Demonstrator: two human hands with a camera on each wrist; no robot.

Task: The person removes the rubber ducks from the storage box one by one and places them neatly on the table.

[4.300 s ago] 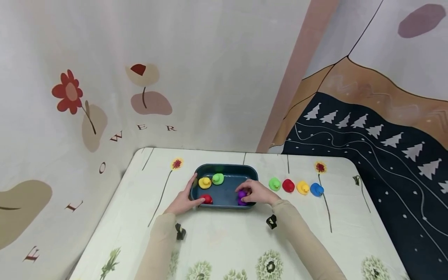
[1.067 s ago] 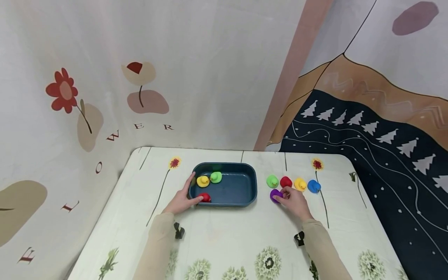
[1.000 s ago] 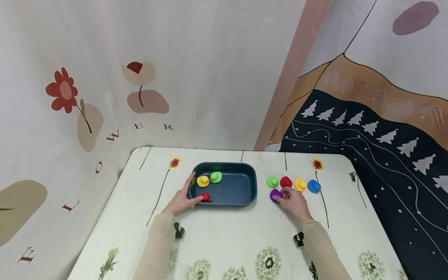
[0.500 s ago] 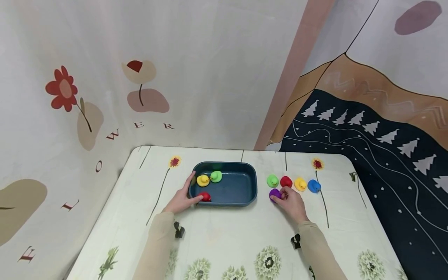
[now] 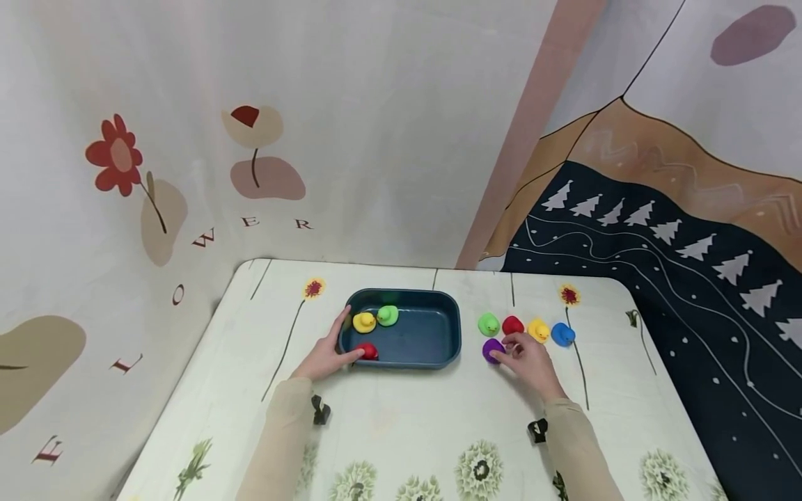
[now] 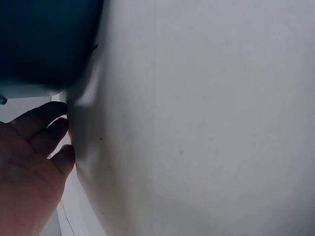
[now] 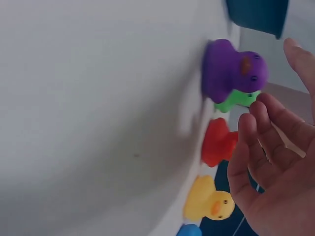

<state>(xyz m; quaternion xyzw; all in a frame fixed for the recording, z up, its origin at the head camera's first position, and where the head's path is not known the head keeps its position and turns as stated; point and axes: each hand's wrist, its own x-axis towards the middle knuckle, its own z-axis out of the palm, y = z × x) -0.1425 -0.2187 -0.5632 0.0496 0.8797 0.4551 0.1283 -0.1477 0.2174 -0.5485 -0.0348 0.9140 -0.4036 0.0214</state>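
Observation:
My left hand (image 5: 326,355) rests around the left end of a dark blue tray (image 5: 451,341), thumb at the front rim and straight index finger along the left wall. In the left wrist view its other fingers lie loosely beside the tray's outside. A red duck (image 5: 368,351) is inside by the thumb; a yellow duck (image 5: 364,322) and a green duck (image 5: 388,316) sit farther back. Right of the tray, a purple rubber duck (image 7: 231,71) stands on the table. My right hand (image 5: 529,362) is beside it, with a gap between the relaxed fingers and the duck in the right wrist view.
Behind the purple duck, a row on the table holds a green duck (image 5: 489,324), a red duck (image 5: 513,325), a yellow duck (image 5: 538,330) and a blue duck (image 5: 563,334). A flower-printed cloth (image 5: 401,431) covers the table. A curtain (image 5: 376,139) hangs behind it.
The purple duck went from inside the tray to the table on the right, carried by my right hand, whose fingers have since loosened from it. My left hand stayed at the tray.

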